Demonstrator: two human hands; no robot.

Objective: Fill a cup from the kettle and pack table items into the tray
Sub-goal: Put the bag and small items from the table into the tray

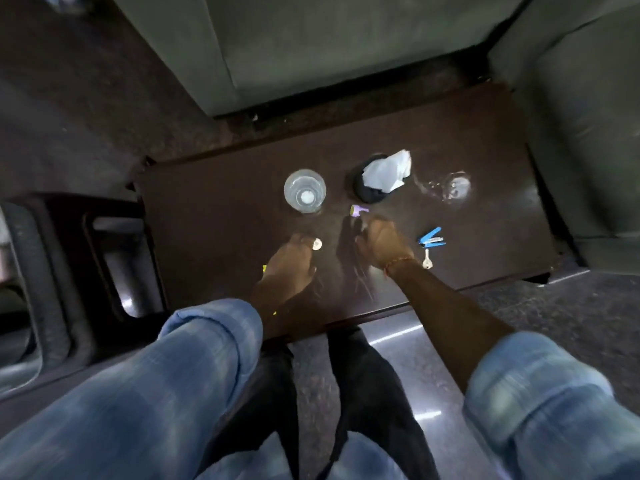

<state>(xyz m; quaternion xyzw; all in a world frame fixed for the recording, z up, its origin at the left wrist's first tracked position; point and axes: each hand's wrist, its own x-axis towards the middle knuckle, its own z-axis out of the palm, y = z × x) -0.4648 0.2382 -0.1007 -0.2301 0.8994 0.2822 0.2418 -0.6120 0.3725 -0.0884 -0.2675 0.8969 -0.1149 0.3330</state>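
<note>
The packing step looks to be in hand, not the pouring: no kettle and no tray shows in the view, so where the items must go cannot be told. On the dark table [214,237] both hands work over the middle, toward the near edge. The left hand [291,261] is blurred, its fingertips closed on a small pale round thing [317,243], perhaps a coin or cap. The right hand [381,242] is curled, fingers drawn together just short of a small purple piece [359,210]; whether it already holds something cannot be told. One clear cup [304,190] stands upright toward the far edge, left of centre, apparently with a little liquid at its bottom, though that is uncertain. Counted: one cup, one dark round holder [367,194] with one crumpled white tissue [388,171] in it, one purple piece, one blue stapler-like thing [431,237] and one key [427,261] near the right end, one wet patch [450,187] toward the far right corner, and a sliver of something yellow [264,269] under the left arm. My judgement is that the next move calls for the right hand to pinch the purple piece without knocking the cup, then carry both small things to the tray, wherever it lies.
</note>
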